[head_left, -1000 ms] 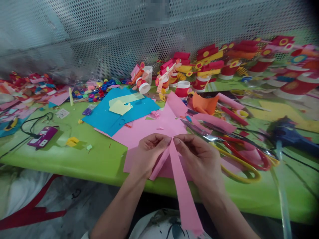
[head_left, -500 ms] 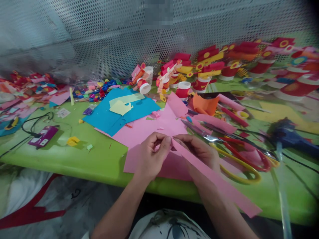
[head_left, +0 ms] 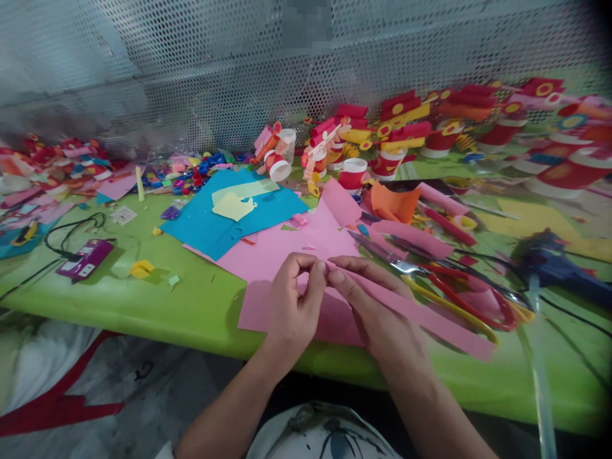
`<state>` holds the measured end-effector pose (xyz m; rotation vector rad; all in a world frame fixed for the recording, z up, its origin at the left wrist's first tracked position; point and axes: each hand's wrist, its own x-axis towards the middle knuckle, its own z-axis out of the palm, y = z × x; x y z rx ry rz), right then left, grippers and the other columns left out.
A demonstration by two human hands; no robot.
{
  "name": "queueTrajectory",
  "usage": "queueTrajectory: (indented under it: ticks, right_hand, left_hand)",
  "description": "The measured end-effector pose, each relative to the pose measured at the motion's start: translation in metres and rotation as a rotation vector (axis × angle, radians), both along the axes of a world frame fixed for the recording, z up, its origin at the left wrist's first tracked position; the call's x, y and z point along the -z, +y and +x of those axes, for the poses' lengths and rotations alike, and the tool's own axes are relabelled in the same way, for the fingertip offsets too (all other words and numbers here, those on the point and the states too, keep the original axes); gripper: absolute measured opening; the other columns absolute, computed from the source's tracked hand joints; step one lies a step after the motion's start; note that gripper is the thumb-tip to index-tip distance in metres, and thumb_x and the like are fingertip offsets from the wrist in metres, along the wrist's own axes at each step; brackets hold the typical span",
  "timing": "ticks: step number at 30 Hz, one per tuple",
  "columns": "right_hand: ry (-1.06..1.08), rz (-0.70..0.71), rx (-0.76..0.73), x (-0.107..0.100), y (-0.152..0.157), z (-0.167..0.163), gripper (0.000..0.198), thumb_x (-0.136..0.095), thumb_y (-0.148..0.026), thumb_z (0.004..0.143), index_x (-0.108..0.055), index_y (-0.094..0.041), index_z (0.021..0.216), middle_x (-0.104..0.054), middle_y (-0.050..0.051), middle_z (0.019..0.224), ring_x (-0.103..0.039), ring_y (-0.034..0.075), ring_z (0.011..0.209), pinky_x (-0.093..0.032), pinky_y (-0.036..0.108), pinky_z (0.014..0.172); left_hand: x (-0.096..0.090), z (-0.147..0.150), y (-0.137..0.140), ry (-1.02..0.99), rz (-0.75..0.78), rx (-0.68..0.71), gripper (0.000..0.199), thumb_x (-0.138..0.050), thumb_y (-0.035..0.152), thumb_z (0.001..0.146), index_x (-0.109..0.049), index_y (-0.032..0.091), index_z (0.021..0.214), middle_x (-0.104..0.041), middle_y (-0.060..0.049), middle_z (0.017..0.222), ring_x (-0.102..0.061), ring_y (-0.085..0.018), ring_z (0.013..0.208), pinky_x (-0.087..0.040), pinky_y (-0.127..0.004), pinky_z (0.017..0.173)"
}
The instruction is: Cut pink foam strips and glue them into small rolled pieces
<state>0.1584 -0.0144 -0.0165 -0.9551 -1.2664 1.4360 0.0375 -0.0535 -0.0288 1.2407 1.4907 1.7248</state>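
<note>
Both hands meet over a pink paper sheet (head_left: 272, 255), near the front edge of the green table. My left hand (head_left: 297, 306) pinches the near end of a long pink paper strip (head_left: 421, 309) between thumb and fingertips. Close against it, my right hand (head_left: 377, 299) grips the same strip, thumb on the near side and fingers behind. From there the strip runs off to the right, its free end above the scissor handles. Fingers hide the pinched end. Scissors with a red handle (head_left: 473, 287) and a yellow handle (head_left: 466, 319) lie just right of my right hand.
A blue glue gun (head_left: 559, 258) with a clear glue stick lies at right. Blue paper (head_left: 191, 217) overlaps the pink sheet. Red paper cups (head_left: 352, 173) with paper rolls line the back. A purple device (head_left: 86, 260) with a cable sits at left.
The strip's free end has swung upward, from below my right forearm to over the scissor handles. My right thumb has come round to the near side of the strip.
</note>
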Motion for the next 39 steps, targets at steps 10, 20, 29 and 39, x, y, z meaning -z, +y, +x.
queueTrajectory:
  ticks: [10,20,29,39]
  right_hand:
    - [-0.005,-0.027,-0.055,0.008,0.008,0.005,0.015,-0.085,-0.038,0.078,-0.080,-0.025,0.084,-0.079,0.004,0.086,-0.073,0.022,0.082,-0.057,0.034,0.078]
    - [-0.019,-0.085,-0.063,0.010,0.009,0.002,0.016,-0.087,-0.039,0.078,-0.081,-0.029,0.089,-0.078,0.000,0.092,-0.071,0.019,0.087,-0.055,0.030,0.081]
    - [0.050,-0.075,-0.116,0.011,0.006,-0.002,0.016,-0.083,-0.041,0.083,-0.081,-0.024,0.083,-0.078,0.002,0.084,-0.071,0.019,0.079,-0.055,0.031,0.077]
    - [-0.047,-0.126,-0.177,0.008,0.009,0.000,0.025,-0.081,-0.045,0.081,-0.080,-0.020,0.083,-0.078,0.005,0.082,-0.070,0.022,0.076,-0.055,0.036,0.076]
  left_hand:
    - [-0.015,-0.017,-0.005,-0.082,-0.136,0.169,0.016,-0.065,0.030,0.097,-0.068,0.019,0.086,-0.066,-0.001,0.080,-0.062,-0.015,0.080,-0.049,-0.026,0.074]
    - [-0.016,-0.028,-0.003,0.088,-0.129,0.192,0.018,-0.062,0.030,0.099,-0.065,0.019,0.084,-0.065,-0.001,0.080,-0.059,-0.015,0.079,-0.047,-0.025,0.071]
    - [-0.012,-0.017,-0.004,-0.019,-0.074,0.126,0.019,-0.065,0.032,0.098,-0.066,0.019,0.084,-0.064,0.000,0.077,-0.059,-0.013,0.074,-0.047,-0.023,0.069]
    - [-0.003,-0.029,-0.002,-0.011,-0.092,0.188,0.011,-0.070,0.026,0.094,-0.078,0.020,0.099,-0.078,-0.006,0.096,-0.073,-0.018,0.091,-0.057,-0.026,0.082]
